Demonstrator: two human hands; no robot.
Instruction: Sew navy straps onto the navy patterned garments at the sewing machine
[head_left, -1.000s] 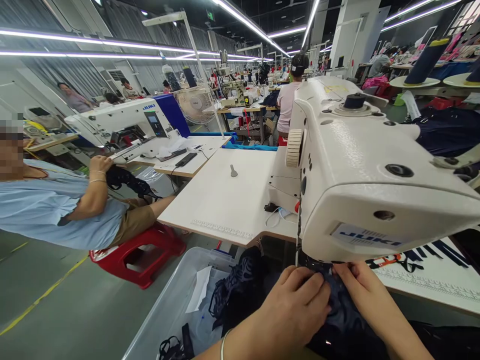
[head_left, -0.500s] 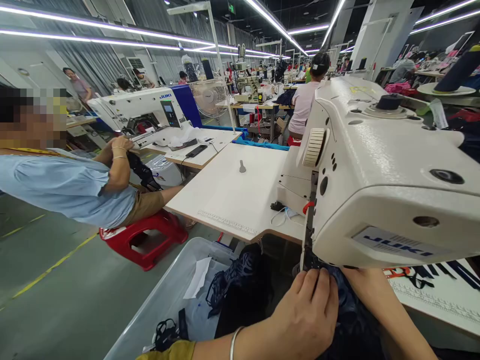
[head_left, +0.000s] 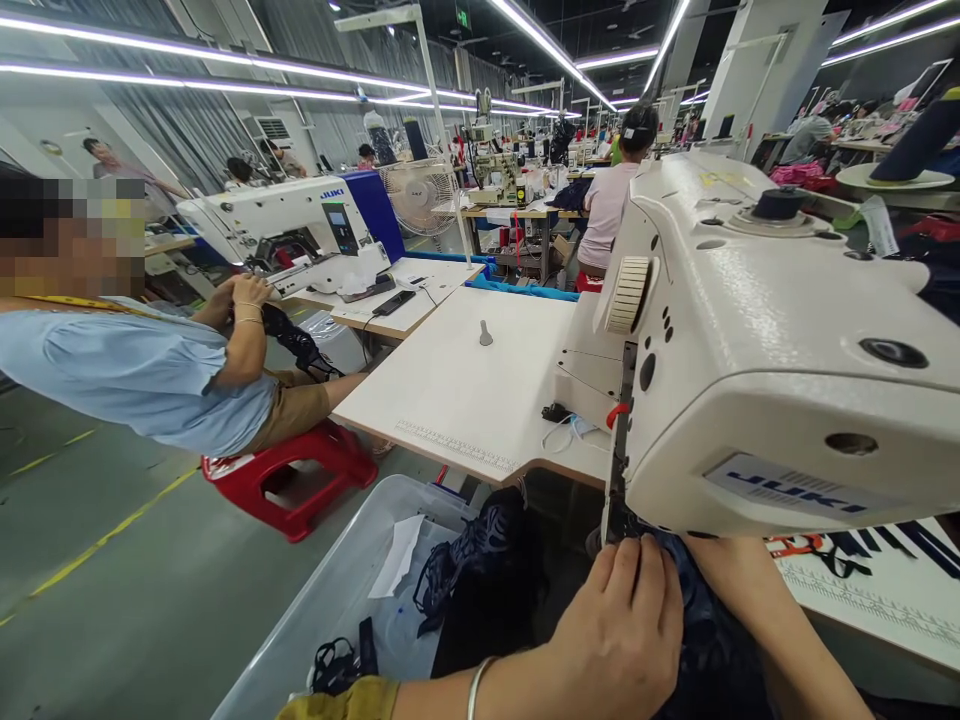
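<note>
At the needle end of a white JUKI sewing machine [head_left: 780, 400], my left hand [head_left: 619, 625] is closed with its fingertips pinching a dark navy garment [head_left: 709, 650]. The cloth hangs down between my forearms. My right hand [head_left: 724, 565] reaches in under the machine head from the other side, beside the same garment. Its fingers are hidden behind the machine head, so I cannot see its grip.
A clear plastic bin [head_left: 300, 610] with navy garments [head_left: 480, 545] stands below at left. The white table [head_left: 450, 380] carries a small grey piece [head_left: 485, 333]. Dark straps [head_left: 870, 545] lie at right. A co-worker [head_left: 142, 350] sits at left on a red stool [head_left: 292, 490].
My left hand has shifted very slightly to the right along with its wrist and the cloth. The co-worker at left has moved slightly; a person behind has shifted left.
</note>
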